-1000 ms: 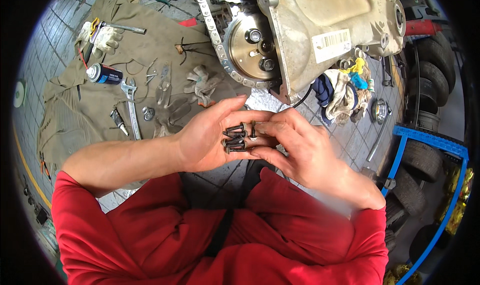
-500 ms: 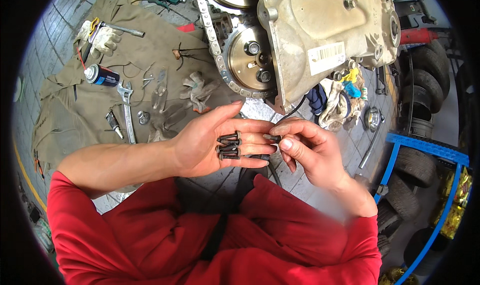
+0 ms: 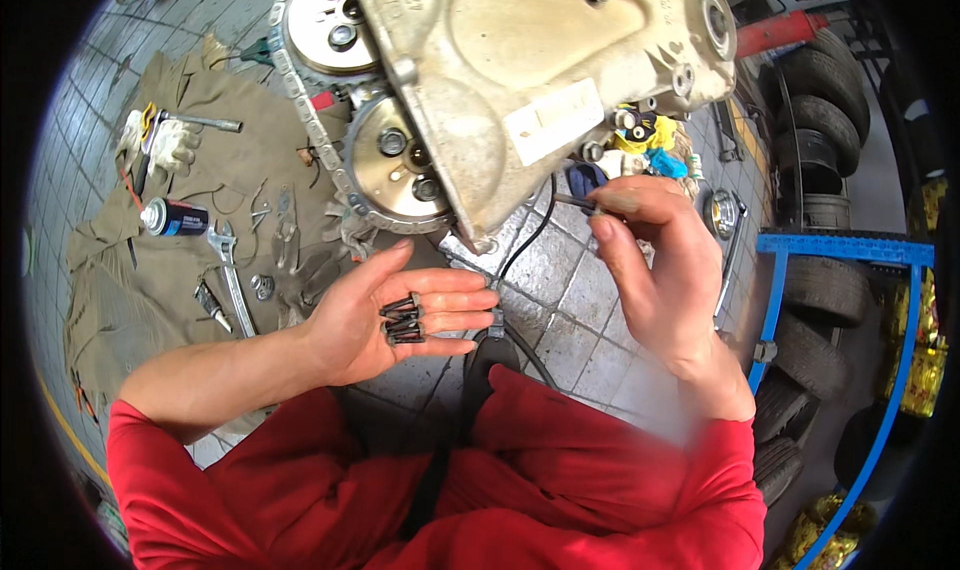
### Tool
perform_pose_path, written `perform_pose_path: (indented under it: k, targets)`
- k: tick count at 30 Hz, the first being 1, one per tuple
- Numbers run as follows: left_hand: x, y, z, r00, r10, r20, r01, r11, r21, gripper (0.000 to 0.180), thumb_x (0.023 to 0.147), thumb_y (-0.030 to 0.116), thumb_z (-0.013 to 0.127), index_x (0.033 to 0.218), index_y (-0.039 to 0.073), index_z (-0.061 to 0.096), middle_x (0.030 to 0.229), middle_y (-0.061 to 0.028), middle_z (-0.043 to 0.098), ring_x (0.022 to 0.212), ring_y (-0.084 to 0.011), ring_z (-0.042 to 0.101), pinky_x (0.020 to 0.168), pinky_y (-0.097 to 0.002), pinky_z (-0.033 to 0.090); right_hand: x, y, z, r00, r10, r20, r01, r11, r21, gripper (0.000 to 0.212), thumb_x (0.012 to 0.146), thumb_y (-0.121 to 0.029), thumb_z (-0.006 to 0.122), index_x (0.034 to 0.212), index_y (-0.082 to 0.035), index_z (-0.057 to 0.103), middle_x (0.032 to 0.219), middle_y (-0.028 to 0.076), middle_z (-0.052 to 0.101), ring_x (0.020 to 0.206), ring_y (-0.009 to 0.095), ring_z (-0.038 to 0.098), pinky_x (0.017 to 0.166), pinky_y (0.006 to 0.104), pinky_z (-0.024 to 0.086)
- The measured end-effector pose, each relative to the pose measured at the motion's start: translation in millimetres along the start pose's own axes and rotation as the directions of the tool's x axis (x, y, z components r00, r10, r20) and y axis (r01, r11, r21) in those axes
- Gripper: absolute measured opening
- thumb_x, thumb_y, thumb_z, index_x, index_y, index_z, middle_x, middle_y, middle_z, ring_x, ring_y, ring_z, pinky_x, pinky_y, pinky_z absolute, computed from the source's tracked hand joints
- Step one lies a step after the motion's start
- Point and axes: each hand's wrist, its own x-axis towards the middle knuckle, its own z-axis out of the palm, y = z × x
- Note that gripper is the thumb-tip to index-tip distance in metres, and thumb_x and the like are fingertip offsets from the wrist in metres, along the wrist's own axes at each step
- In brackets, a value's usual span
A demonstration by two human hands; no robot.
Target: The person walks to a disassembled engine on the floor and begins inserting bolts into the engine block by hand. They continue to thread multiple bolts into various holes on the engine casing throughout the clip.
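Note:
My left hand (image 3: 350, 320) is held palm up, its fingers stretched out flat. Several dark bolts (image 3: 403, 320) lie across that palm and the finger roots. My right hand (image 3: 655, 255) is raised below the engine's near corner, pinching a single dark bolt (image 3: 572, 201) between thumb and fingertips, its shank pointing left. Above both hands stands the engine, with a pale metal timing cover (image 3: 480, 90) bearing a white label. Along the cover's left side, a timing chain (image 3: 318, 135) runs round two round sprockets; the lower sprocket (image 3: 385, 160) is nearer my left hand.
A brown cloth (image 3: 110, 270) on the tiled floor carries a wrench (image 3: 232, 275), spray can (image 3: 175, 217), small tube (image 3: 212, 305) and work gloves (image 3: 175, 148). A black cable (image 3: 535, 235) hangs below the engine. Tyres (image 3: 820, 290) and a blue metal frame (image 3: 845, 248) stand at right.
My right hand has moved away from the left palm, up and to the right, with one bolt in its fingers. The engine appears farther left and lower as the view has shifted.

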Motion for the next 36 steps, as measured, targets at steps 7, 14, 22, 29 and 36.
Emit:
perform_pose_path:
  k: [7, 14, 22, 29, 36]
  targets:
    - [3, 0, -3, 0.999, 0.016, 0.045, -0.014, 0.999, -0.040, 0.080, 0.112, 0.060, 0.030, 0.156, -0.005, 0.046, 0.158, -0.0252, 0.052, 0.146, -0.0382, 0.052, 0.120, -0.0530, 0.044, 13, 9, 9, 0.954, -0.293, 0.053, 0.297, 0.922, -0.248, 0.032, 0.083, 0.006, 0.081, 0.112, -0.001, 0.071, 0.097, 0.013, 0.071, 0.084, 0.029, 0.073, 0.070, 0.0370, 0.060]
    - [3, 0, -1, 1.000, 0.001, -0.003, -0.001, 1.000, -0.002, 0.082, 0.110, 0.063, 0.027, 0.156, -0.002, 0.048, 0.159, -0.0257, 0.051, 0.146, -0.0415, 0.052, 0.117, -0.0528, 0.046, 13, 15, 22, 0.940, -0.336, 0.066, 0.338, 0.880, -0.335, 0.028, 0.082, -0.002, 0.085, 0.106, -0.005, 0.072, 0.092, 0.007, 0.071, 0.077, 0.024, 0.071, 0.063, 0.0347, 0.057]
    - [3, -2, -5, 0.999, 0.031, 0.027, -0.027, 0.991, -0.128, 0.077, 0.113, 0.058, 0.030, 0.154, -0.005, 0.047, 0.154, -0.0239, 0.055, 0.142, -0.0371, 0.056, 0.119, -0.0513, 0.046, -3, -16, 7, 0.967, -0.237, 0.097, 0.256, 0.891, -0.376, 0.037, 0.081, -0.007, 0.089, 0.113, -0.001, 0.073, 0.086, 0.008, 0.071, 0.070, 0.024, 0.070, 0.059, 0.0353, 0.055]
    - [2, -3, 7, 1.000, 0.016, -0.012, -0.018, 0.991, -0.129, 0.082, 0.111, 0.064, 0.025, 0.162, 0.002, 0.041, 0.157, -0.0145, 0.055, 0.141, -0.0278, 0.054, 0.120, -0.0472, 0.040, -24, -30, 45, 0.912, -0.229, 0.340, 0.239, 0.971, 0.015, 0.030, 0.087, -0.014, 0.083, 0.113, -0.005, 0.072, 0.108, 0.007, 0.072, 0.085, 0.023, 0.074, 0.062, 0.0342, 0.061]
    - [1, -9, 9, 1.000, 0.020, 0.021, -0.015, 0.974, -0.226, 0.077, 0.110, 0.062, 0.033, 0.159, 0.003, 0.046, 0.144, -0.0080, 0.062, 0.131, -0.0205, 0.059, 0.116, -0.0419, 0.042, -34, -26, 68, 0.922, -0.090, 0.377, 0.087, 0.996, 0.025, 0.024, 0.089, -0.014, 0.080, 0.111, -0.008, 0.070, 0.108, 0.005, 0.066, 0.087, 0.024, 0.073, 0.060, 0.0377, 0.061]
